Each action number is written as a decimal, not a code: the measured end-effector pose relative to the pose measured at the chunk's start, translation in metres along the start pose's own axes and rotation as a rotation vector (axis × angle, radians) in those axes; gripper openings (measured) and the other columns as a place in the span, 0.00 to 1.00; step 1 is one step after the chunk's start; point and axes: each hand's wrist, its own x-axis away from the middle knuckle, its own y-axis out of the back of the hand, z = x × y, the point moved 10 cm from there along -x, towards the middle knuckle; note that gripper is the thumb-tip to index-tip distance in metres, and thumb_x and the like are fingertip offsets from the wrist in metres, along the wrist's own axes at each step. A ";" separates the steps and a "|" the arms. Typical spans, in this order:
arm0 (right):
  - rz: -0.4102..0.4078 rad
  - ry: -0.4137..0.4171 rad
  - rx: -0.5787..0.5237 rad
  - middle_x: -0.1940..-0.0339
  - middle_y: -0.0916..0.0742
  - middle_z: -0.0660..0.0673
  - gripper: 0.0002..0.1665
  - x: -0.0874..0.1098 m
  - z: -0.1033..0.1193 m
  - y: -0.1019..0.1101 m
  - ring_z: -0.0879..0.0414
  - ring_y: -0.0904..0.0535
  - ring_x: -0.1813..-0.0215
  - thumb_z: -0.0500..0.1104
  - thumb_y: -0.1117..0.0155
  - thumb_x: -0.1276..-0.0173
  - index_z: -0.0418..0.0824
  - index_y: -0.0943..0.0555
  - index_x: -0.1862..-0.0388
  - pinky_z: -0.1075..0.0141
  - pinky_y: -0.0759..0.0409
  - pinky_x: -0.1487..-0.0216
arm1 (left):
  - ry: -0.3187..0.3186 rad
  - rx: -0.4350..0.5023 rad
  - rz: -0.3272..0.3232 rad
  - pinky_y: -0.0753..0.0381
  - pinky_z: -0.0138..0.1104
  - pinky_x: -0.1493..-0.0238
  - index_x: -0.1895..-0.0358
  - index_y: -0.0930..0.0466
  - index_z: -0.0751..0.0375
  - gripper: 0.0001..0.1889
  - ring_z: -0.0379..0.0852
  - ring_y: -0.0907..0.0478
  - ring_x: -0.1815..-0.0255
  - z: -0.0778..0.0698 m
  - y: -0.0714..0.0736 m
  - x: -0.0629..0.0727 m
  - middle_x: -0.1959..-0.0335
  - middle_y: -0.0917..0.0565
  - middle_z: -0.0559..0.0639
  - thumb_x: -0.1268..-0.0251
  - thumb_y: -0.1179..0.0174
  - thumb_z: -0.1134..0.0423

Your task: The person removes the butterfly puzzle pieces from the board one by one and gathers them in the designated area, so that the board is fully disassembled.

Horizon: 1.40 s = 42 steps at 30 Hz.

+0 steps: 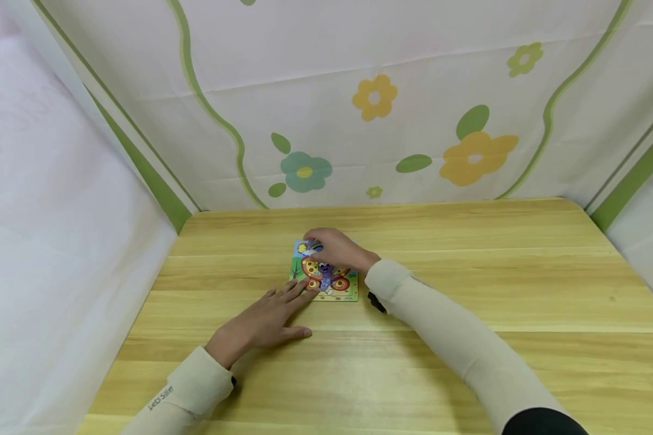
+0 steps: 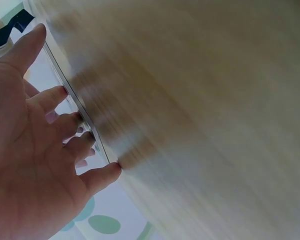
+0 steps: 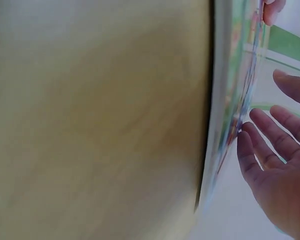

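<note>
A small, brightly coloured butterfly puzzle board (image 1: 350,293) lies flat on the wooden table. My left hand (image 1: 266,320) is spread low with its palm down, and its fingertips rest on the board's lower left part. In the left wrist view the fingers of this left hand (image 2: 35,135) are extended. Over the upper part of the board is my right hand (image 1: 340,249), covering part of the picture. From the right wrist, the puzzle board (image 3: 235,95) appears edge-on; the right hand (image 3: 280,145) touches its face with loosely spread fingers. I see no loose piece held.
The wooden tabletop (image 1: 495,272) stretches around the board on all sides. A white cloth wall (image 1: 315,109) printed with flowers rises behind the table's far edge. Another white cloth (image 1: 60,241) hangs along the left side.
</note>
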 end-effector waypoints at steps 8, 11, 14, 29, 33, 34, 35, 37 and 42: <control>-0.005 -0.004 0.030 0.38 0.14 0.40 0.28 -0.008 0.000 -0.003 0.47 0.18 0.36 0.42 0.30 0.25 0.36 0.22 0.30 0.53 0.20 0.33 | -0.015 0.015 -0.002 0.49 0.64 0.18 0.14 0.49 0.46 0.43 0.60 0.55 0.12 -0.001 0.001 0.000 0.11 0.53 0.51 0.24 0.41 0.38; -0.004 0.005 0.062 0.39 0.15 0.40 0.27 -0.011 0.002 -0.004 0.47 0.19 0.38 0.42 0.29 0.26 0.36 0.21 0.32 0.53 0.20 0.34 | -0.021 0.016 -0.005 0.48 0.65 0.18 0.14 0.48 0.46 0.43 0.60 0.55 0.12 -0.001 0.000 0.000 0.11 0.53 0.51 0.24 0.41 0.38; 0.002 0.004 0.086 0.38 0.16 0.41 0.26 -0.013 0.001 -0.006 0.47 0.20 0.37 0.43 0.29 0.26 0.36 0.21 0.32 0.54 0.20 0.34 | -0.026 0.016 -0.007 0.48 0.65 0.18 0.14 0.48 0.47 0.43 0.61 0.55 0.12 -0.002 0.000 -0.001 0.12 0.52 0.51 0.24 0.41 0.39; 0.030 -0.044 0.134 0.36 0.19 0.42 0.28 -0.018 -0.004 -0.014 0.47 0.24 0.33 0.47 0.30 0.25 0.41 0.22 0.30 0.53 0.21 0.32 | -0.017 0.031 0.002 0.49 0.65 0.18 0.14 0.48 0.47 0.43 0.61 0.55 0.12 -0.001 0.000 -0.001 0.12 0.53 0.52 0.24 0.40 0.39; 0.035 -0.043 0.144 0.37 0.19 0.42 0.29 -0.019 -0.004 -0.015 0.47 0.23 0.34 0.47 0.29 0.25 0.40 0.22 0.30 0.54 0.21 0.33 | -0.015 0.031 0.002 0.49 0.64 0.18 0.14 0.47 0.47 0.43 0.61 0.55 0.12 -0.001 0.000 0.000 0.12 0.52 0.52 0.24 0.40 0.39; 0.035 -0.043 0.146 0.38 0.19 0.42 0.29 -0.020 -0.004 -0.015 0.47 0.23 0.34 0.47 0.29 0.26 0.40 0.23 0.30 0.54 0.21 0.34 | -0.014 0.031 0.002 0.49 0.64 0.18 0.14 0.47 0.47 0.43 0.61 0.55 0.12 0.000 0.000 0.000 0.12 0.52 0.52 0.24 0.40 0.39; 0.034 -0.043 0.150 0.38 0.19 0.42 0.29 -0.020 -0.004 -0.015 0.47 0.23 0.34 0.47 0.29 0.26 0.40 0.23 0.30 0.54 0.21 0.34 | -0.013 0.031 0.002 0.49 0.64 0.18 0.14 0.47 0.47 0.43 0.61 0.55 0.12 0.000 0.000 0.000 0.12 0.52 0.52 0.24 0.40 0.39; 0.034 -0.047 0.153 0.38 0.19 0.42 0.29 -0.021 -0.004 -0.015 0.47 0.23 0.35 0.48 0.29 0.26 0.40 0.23 0.30 0.54 0.20 0.34 | -0.013 0.032 0.002 0.49 0.64 0.18 0.14 0.48 0.47 0.43 0.61 0.55 0.12 0.000 0.000 0.000 0.11 0.53 0.52 0.24 0.40 0.39; 0.036 -0.062 0.154 0.38 0.19 0.42 0.29 -0.021 -0.004 -0.016 0.47 0.24 0.35 0.48 0.29 0.25 0.40 0.23 0.30 0.55 0.21 0.34 | -0.014 0.041 0.003 0.50 0.65 0.18 0.14 0.49 0.47 0.44 0.61 0.56 0.11 0.000 -0.001 0.000 0.11 0.53 0.51 0.24 0.40 0.39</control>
